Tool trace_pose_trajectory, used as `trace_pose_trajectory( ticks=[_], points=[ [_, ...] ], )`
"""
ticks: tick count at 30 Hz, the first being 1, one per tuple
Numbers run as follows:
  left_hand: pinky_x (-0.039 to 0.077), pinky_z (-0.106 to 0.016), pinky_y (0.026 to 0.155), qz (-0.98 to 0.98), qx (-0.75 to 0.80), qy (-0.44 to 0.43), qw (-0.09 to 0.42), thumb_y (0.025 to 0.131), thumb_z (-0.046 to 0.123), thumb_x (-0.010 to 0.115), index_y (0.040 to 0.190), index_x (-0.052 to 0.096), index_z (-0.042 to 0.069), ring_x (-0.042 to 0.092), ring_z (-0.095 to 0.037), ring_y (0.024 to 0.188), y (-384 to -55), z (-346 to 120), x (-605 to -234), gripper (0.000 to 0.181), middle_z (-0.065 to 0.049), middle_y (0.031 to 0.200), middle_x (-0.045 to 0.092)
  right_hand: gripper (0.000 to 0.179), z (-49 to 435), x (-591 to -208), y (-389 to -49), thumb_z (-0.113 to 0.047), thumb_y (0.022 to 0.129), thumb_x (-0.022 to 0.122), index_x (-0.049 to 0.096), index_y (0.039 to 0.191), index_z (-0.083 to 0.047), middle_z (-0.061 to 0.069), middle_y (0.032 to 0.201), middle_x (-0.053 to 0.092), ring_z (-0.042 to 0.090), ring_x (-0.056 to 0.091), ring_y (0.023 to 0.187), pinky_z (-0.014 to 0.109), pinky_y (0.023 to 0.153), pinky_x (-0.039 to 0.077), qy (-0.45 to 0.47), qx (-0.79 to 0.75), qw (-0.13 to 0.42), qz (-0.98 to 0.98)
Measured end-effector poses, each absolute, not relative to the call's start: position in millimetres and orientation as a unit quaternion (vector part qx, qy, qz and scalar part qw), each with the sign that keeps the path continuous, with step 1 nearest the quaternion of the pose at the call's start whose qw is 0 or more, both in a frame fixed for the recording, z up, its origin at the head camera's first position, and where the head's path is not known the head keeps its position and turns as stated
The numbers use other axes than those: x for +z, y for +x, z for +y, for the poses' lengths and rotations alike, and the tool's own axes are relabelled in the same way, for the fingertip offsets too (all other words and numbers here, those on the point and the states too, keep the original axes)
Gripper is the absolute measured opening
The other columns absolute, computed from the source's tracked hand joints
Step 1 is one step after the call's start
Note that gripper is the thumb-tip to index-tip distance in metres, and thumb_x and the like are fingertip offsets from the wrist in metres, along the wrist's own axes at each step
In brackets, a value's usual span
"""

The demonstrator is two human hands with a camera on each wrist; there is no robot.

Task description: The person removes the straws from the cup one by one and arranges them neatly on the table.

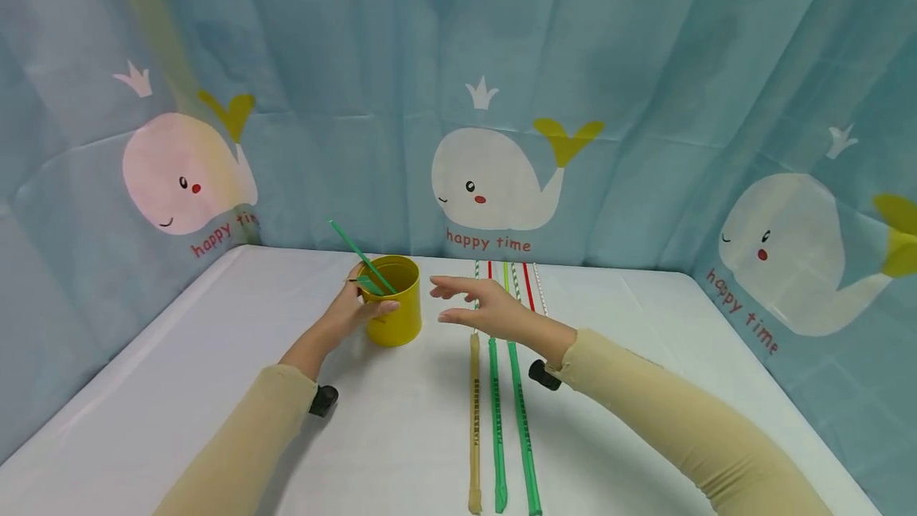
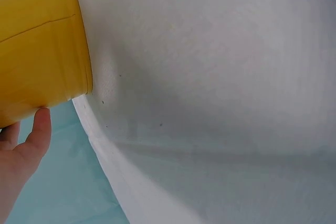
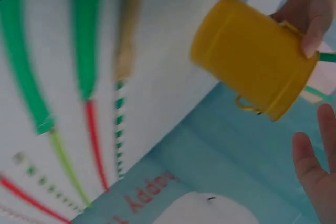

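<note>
My left hand (image 1: 344,313) grips a small yellow bucket (image 1: 401,313) by its side near the rim, thumb across the front and fingers behind it. Out of the bucket leans a thin green straw (image 1: 349,240), its upper end pointing left. A flat green piece (image 1: 370,285) lies at the rim beside the straw. To the right of the bucket, my right hand (image 1: 494,310) hovers over the table with fingers and thumb spread apart, holding nothing. In the right wrist view the bucket (image 3: 252,51) shows a small loop on its side.
Below my right hand lie a tan paper-wrapped straw (image 1: 475,420) and two green wrapped ones (image 1: 496,428). Behind them run several bare straws, among them a red straw (image 1: 528,287) and striped ones. A blue whale-print curtain (image 1: 387,181) hangs behind the white table (image 1: 609,452).
</note>
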State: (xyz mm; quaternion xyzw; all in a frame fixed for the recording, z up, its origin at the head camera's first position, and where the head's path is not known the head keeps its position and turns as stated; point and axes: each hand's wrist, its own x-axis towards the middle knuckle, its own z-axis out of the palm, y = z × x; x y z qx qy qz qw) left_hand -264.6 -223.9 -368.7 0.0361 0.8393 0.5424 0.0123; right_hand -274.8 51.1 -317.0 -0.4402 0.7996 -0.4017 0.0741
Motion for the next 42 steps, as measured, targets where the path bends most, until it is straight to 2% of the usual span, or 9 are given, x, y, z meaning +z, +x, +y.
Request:
trace_pose_trajectory(
  ticks=[7, 15, 20, 25, 29, 34, 42],
  points=[
    [0.016, -0.066, 0.11, 0.847, 0.531, 0.033, 0.017, 0.089, 0.042, 0.069, 0.155, -0.002, 0.015, 0.019, -0.042, 0.141, -267, -221, -370, 0.1, -0.021, 0.154, 0.022, 0.058, 9, -304, -273, -0.012, 0.095, 0.064, 0.04, 0.147, -0.004, 0.013, 0.138, 0.055, 0.025, 0.048, 0.128, 0.041, 0.103, 0.039, -0.484, -0.414, 0.076, 0.767],
    [0.019, -0.061, 0.112, 0.844, 0.534, 0.047, 0.016, 0.093, 0.02, 0.066, 0.155, 0.001, 0.011, 0.015, -0.042, 0.142, -269, -219, -369, 0.09, -0.023, 0.157, 0.013, 0.056, -25, -303, -275, -0.015, 0.094, 0.065, 0.044, 0.146, -0.01, 0.005, 0.141, 0.053, 0.023, 0.048, 0.13, 0.033, 0.105, 0.04, -0.445, -0.443, 0.103, 0.771],
    [0.02, -0.06, 0.112, 0.837, 0.543, 0.061, 0.013, 0.092, 0.018, 0.068, 0.154, 0.006, 0.011, 0.019, -0.041, 0.139, -269, -218, -370, 0.088, -0.022, 0.152, 0.022, 0.041, -38, -305, -276, -0.016, 0.095, 0.064, 0.059, 0.135, -0.009, 0.006, 0.128, 0.062, 0.02, 0.053, 0.117, 0.03, 0.099, 0.045, -0.419, -0.435, 0.086, 0.792],
    [0.019, -0.06, 0.112, 0.834, 0.549, 0.048, 0.021, 0.093, 0.024, 0.067, 0.155, -0.002, 0.012, 0.017, -0.041, 0.14, -267, -219, -368, 0.093, -0.023, 0.154, 0.017, 0.027, -41, -307, -277, -0.012, 0.096, 0.062, 0.069, 0.12, -0.003, 0.007, 0.111, 0.069, 0.019, 0.056, 0.1, 0.021, 0.086, 0.048, -0.41, -0.435, 0.075, 0.798],
    [0.018, -0.061, 0.112, 0.831, 0.554, 0.029, 0.031, 0.092, 0.033, 0.067, 0.155, -0.005, 0.015, 0.015, -0.042, 0.142, -265, -220, -367, 0.098, -0.022, 0.156, 0.013, 0.021, -38, -308, -278, -0.012, 0.096, 0.062, 0.072, 0.111, -0.001, 0.007, 0.104, 0.071, 0.017, 0.056, 0.096, 0.02, 0.083, 0.048, -0.416, -0.434, 0.065, 0.796],
    [0.015, -0.062, 0.112, 0.83, 0.556, 0.015, 0.033, 0.088, 0.042, 0.07, 0.155, -0.006, 0.017, 0.012, -0.04, 0.144, -264, -220, -367, 0.104, -0.02, 0.158, 0.011, 0.02, -29, -308, -282, -0.011, 0.094, 0.064, 0.073, 0.11, -0.002, 0.007, 0.1, 0.072, 0.015, 0.058, 0.091, 0.021, 0.081, 0.048, -0.418, -0.444, 0.045, 0.791],
    [0.014, -0.061, 0.113, 0.823, 0.567, 0.017, 0.03, 0.088, 0.037, 0.072, 0.155, -0.004, 0.016, 0.015, -0.038, 0.143, -264, -223, -368, 0.103, -0.018, 0.157, 0.015, 0.017, -18, -308, -288, -0.008, 0.094, 0.063, 0.073, 0.103, 0.002, 0.012, 0.098, 0.072, 0.013, 0.055, 0.083, 0.018, 0.069, 0.046, -0.428, -0.475, 0.0, 0.769]
  ],
)
